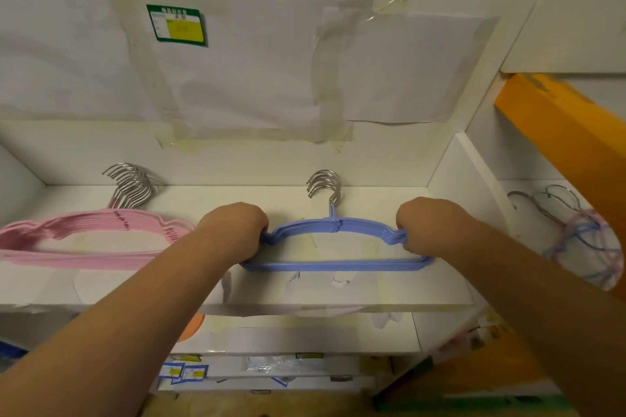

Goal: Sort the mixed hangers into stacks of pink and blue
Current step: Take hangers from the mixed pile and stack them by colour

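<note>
A stack of several blue hangers [333, 266] lies flat on the white shelf [271, 294], its metal hooks pointing toward the back wall. My left hand [233, 227] grips the stack's left shoulder, fingers curled round it. At the right shoulder my right hand [428, 225] grips the same stack. To the left lies a stack of several pink hangers [84, 259], hooks fanned out at the back, with no hand on it.
A tangle of mixed pink and blue hangers [582, 240] sits in the neighbouring compartment at right, behind a white divider [460, 176]. An orange beam [569, 132] runs diagonally at right. Taped paper sheets cover the back wall. Boxes with labels lie below the shelf.
</note>
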